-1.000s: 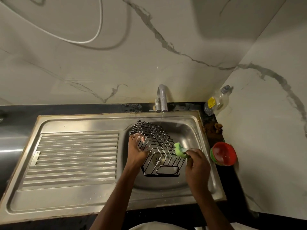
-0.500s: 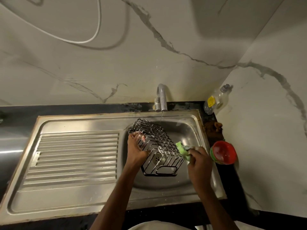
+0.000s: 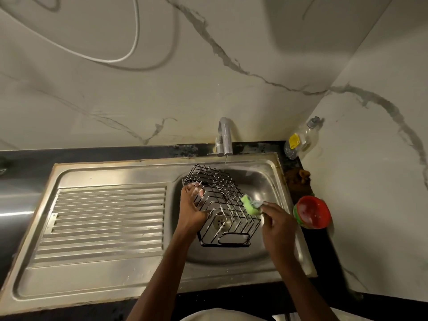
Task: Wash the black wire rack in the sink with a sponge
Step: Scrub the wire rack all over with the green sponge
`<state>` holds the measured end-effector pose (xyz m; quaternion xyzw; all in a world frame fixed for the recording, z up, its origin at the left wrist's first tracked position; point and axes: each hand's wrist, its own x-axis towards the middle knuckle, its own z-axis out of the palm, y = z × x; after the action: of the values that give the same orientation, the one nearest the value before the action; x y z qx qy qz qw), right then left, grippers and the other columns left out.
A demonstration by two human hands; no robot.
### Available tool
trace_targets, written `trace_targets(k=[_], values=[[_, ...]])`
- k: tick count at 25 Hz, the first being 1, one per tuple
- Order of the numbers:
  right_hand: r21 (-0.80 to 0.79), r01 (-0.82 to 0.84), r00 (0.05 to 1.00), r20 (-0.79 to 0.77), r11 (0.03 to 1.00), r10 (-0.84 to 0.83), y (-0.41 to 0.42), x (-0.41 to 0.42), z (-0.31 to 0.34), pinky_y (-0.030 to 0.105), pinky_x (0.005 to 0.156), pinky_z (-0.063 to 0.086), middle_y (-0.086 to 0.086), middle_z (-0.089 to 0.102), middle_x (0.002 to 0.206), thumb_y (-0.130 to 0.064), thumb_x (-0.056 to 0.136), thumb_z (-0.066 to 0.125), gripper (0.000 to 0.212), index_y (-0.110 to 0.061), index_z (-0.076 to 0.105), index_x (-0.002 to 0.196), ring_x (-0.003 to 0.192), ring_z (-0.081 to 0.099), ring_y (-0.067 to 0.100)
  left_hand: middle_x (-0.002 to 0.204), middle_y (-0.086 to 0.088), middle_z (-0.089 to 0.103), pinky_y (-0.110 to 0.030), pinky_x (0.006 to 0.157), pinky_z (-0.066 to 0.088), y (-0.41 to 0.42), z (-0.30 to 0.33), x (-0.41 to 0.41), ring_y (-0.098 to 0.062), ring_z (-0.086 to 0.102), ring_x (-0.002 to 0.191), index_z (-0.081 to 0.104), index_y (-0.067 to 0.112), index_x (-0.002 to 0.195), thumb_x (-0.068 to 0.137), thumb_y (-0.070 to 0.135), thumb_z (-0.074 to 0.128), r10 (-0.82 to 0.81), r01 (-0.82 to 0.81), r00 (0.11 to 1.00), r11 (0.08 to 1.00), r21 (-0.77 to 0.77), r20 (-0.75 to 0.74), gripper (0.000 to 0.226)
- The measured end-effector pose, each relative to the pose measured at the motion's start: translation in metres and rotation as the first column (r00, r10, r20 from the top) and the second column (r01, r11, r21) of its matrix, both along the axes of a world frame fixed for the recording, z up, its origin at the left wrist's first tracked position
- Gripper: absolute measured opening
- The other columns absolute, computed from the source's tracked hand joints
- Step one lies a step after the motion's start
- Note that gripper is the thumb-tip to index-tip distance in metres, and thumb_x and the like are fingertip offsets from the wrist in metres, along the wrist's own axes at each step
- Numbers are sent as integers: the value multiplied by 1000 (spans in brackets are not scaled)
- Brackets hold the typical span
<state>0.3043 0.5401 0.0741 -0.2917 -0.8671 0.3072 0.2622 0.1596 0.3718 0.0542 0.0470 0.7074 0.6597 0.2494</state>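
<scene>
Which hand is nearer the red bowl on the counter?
Right. The right hand sits just left of the red bowl; the left hand is across the rack.

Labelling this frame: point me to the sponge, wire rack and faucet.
sponge (image 3: 249,205): head view, on the green foam face.
wire rack (image 3: 228,200): head view, on the top wires near its middle.
faucet (image 3: 225,135): head view, on the upright metal spout.
</scene>
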Motion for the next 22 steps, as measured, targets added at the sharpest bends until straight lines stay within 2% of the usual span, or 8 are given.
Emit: trace_targets(k=[3, 5, 7, 10, 14, 18, 20, 22], values=[[-35, -100, 991, -95, 994, 97, -45, -22, 19, 26, 88, 60, 7, 76, 109, 21, 78, 63, 44, -5, 76, 111, 99, 73, 15, 127, -7, 56, -24, 88, 58, 3, -5, 1, -14, 61, 115, 46, 20, 131, 75, -24, 71, -76, 75, 997, 997, -9, -31, 75], [30, -227, 962, -152, 973, 229, -55, -21, 23, 24, 93, 57, 6, 75, 114, 20, 79, 59, 46, -5, 76, 114, 105, 70, 12, 132, 1, 55, -27, 98, 55, 3, -3, 0, -3, 58, 120, 45, 23, 134, 73, -13, 81, -93, 93, 994, 996, -17, -56, 80], [92, -261, 956, -111, 961, 270, -36, -18, 17, 23, 92, 57, 8, 75, 113, 21, 78, 60, 46, -6, 77, 112, 104, 71, 14, 134, 2, 53, -40, 104, 54, 0, -1, -2, -8, 57, 123, 44, 23, 136, 66, -9, 77, -92, 92, 995, 996, -8, -40, 84], [4, -96, 995, -37, 995, 96, 6, -7, -3, 15, 82, 56, 13, 77, 103, 21, 77, 69, 49, -13, 69, 112, 93, 75, 23, 133, 1, 55, -56, 104, 53, -6, -1, -3, -17, 57, 125, 44, 25, 136, 60, -4, 69, -75, 75, 996, 997, -15, -37, 86], [-107, 3, 998, -60, 994, -10, -13, -20, 1, 27, 73, 63, 7, 78, 102, 15, 82, 69, 44, -14, 69, 115, 86, 74, 13, 136, -3, 52, -54, 106, 52, -5, 3, -2, -20, 56, 126, 45, 39, 132, 60, 2, 75, -109, 101, 989, 992, -78, -101, 87], [56, -291, 936, -190, 955, 296, -57, -29, 20, 19, 87, 57, 7, 76, 110, 15, 83, 64, 36, -5, 76, 111, 99, 72, 11, 140, -14, 50, -50, 108, 50, 2, 5, 0, -30, 52, 132, 49, 66, 119, 64, 34, 89, -144, 107, 958, 982, -156, -249, 75], [170, -330, 934, -88, 929, 348, -35, -22, 8, 22, 90, 57, 11, 76, 108, 18, 78, 69, 38, -4, 76, 108, 100, 73, 17, 139, -10, 51, -51, 108, 51, -4, 2, -1, -25, 54, 131, 49, 51, 128, 60, 26, 87, -132, 102, 965, 985, -141, -225, 82], [151, -230, 972, -15, 962, 235, -3, -10, -10, 24, 86, 59, 12, 77, 104, 22, 73, 72, 44, -5, 74, 107, 95, 76, 22, 135, -2, 53, -54, 105, 53, -9, -2, 0, -16, 57, 125, 45, 34, 133, 60, 4, 78, -107, 94, 985, 990, -100, -133, 85]])
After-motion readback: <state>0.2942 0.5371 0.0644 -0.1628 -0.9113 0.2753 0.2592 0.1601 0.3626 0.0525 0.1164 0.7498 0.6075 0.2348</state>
